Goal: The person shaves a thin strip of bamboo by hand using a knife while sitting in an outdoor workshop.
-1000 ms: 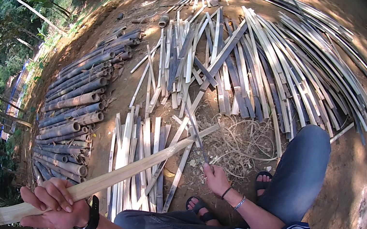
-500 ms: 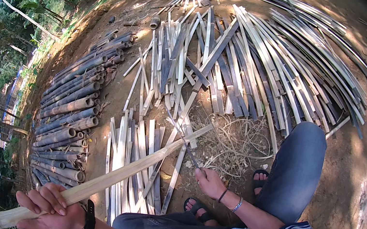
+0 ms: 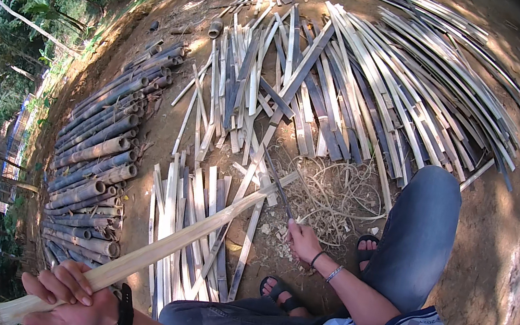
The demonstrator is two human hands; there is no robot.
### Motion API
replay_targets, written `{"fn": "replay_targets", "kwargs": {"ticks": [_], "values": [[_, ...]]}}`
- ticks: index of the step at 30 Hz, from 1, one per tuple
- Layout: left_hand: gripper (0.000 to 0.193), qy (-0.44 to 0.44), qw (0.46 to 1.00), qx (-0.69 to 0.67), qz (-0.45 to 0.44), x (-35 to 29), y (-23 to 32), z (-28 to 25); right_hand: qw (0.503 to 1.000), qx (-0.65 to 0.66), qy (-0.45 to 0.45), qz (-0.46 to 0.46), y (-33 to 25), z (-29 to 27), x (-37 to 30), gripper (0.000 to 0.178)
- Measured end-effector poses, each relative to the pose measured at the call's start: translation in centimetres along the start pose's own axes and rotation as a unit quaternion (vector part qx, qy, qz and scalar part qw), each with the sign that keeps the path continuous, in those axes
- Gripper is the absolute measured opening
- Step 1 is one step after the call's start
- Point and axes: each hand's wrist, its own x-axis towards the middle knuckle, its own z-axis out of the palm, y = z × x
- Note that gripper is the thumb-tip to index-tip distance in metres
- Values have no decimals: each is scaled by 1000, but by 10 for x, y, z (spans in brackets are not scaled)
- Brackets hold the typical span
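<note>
My left hand [image 3: 69, 296] is wrapped round the near end of a long, pale split bamboo strip [image 3: 177, 240]. The strip slants away to the right, its far end above the ground by the shavings. In my right hand [image 3: 303, 242] is the handle of a long, narrow knife [image 3: 279, 185], mostly hidden by the fingers. Its dark blade points forward and a little left, near the strip's far end; whether it touches the strip I cannot tell.
Curly bamboo shavings [image 3: 344, 198] lie beyond my right hand. Split strips [image 3: 383, 94] spread across the ground ahead, with a shorter bundle [image 3: 168, 230] under the held strip. Dark bamboo poles [image 3: 99, 148] are stacked at left. My sandalled foot [image 3: 282, 295] is below the knife.
My right hand has moved slightly forward and right, and the knife blade has swung from across the strip toward its far end. My left hand keeps its hold on the strip.
</note>
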Motion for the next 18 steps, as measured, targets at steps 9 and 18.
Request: {"fn": "replay_targets", "kwargs": {"ticks": [9, 18], "values": [[51, 40, 998, 54, 7, -2, 7, 5, 976, -131, 47, -167, 20, 6, 10, 49], [51, 35, 997, 64, -5, 1, 28, 7, 955, -164, 21, -248, 32, 18, -5, 52]]}}
